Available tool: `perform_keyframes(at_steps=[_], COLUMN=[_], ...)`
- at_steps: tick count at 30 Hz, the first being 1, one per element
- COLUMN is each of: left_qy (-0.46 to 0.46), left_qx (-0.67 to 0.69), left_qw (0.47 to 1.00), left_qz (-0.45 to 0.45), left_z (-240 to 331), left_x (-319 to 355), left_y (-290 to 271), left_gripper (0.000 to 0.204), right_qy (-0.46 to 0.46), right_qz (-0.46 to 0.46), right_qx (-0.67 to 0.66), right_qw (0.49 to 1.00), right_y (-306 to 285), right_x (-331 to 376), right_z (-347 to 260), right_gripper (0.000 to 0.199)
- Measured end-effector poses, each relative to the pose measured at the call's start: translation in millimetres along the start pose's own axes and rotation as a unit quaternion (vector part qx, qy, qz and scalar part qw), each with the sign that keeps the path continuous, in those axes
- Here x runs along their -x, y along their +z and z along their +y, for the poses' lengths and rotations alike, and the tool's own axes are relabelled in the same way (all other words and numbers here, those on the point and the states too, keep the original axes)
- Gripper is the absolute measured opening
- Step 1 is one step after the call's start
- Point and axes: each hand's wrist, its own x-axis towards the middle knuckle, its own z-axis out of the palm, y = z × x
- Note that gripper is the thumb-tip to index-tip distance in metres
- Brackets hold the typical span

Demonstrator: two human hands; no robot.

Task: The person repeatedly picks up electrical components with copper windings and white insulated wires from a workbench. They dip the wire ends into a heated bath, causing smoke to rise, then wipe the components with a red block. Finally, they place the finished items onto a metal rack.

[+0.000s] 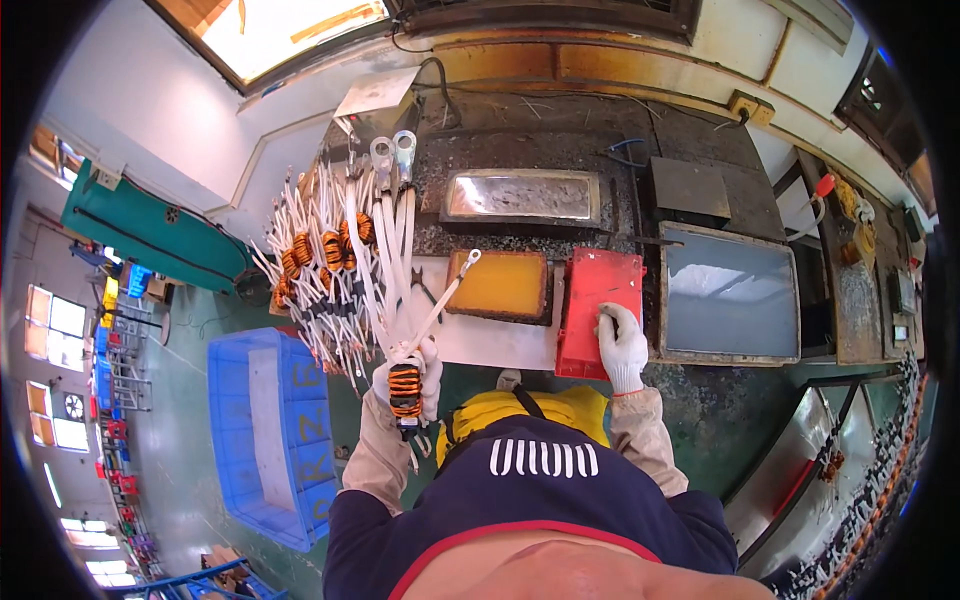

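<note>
My left hand (430, 378), in a white glove, is closed around a coil (405, 392) of copper-coloured wire on a dark core. Long white-sleeved leads (392, 270) run up from it past a heap of similar coils. Two big ring terminals (404, 150) stand at their far ends, and a smaller ring terminal (470, 258) sits on a shorter lead. My right hand (622, 345), also gloved, is over the right side of a red plastic bin (590, 290). Its fingers are curled together; whatever is between them, if anything, is hidden.
Several finished-looking coils (332, 250) with white leads are heaped at the bench's left end. An amber-filled tray (498, 285), a silvery metal-filled trough (522, 196) and a grey liquid tray (728, 305) stand on the bench. Blue pliers (625, 152) lie behind; a blue crate (228, 430) is below left.
</note>
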Motion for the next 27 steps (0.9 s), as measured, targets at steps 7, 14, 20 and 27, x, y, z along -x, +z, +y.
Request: perform_keyframes(at_steps=[7, 14, 20, 27], left_qy=[-0.035, -0.057, -0.088, -0.101], left_qx=[0.088, 0.042, 0.012, 0.043], left_qw=[0.995, 0.992, 0.990, 0.983], left_qz=[0.014, 0.107, 0.110, 0.148], left_z=[-3, -2, -13, -24], left_x=[23, 42, 39, 43], left_y=[5, 4, -15, -22], left_gripper=[0.046, 0.041, 0.050, 0.056], right_qy=[-0.021, 0.130, -0.053, -0.190], right_qz=[0.017, -0.049, -0.102, -0.041], right_qx=[0.044, -0.223, -0.275, -0.103], right_qw=[0.999, 0.965, 0.955, 0.975], right_y=[7, 0, 4, 30], right_x=[-1, -26, -74, -82], right_z=[14, -25, -151, -224], right_gripper=[0.017, 0.023, 0.021, 0.023])
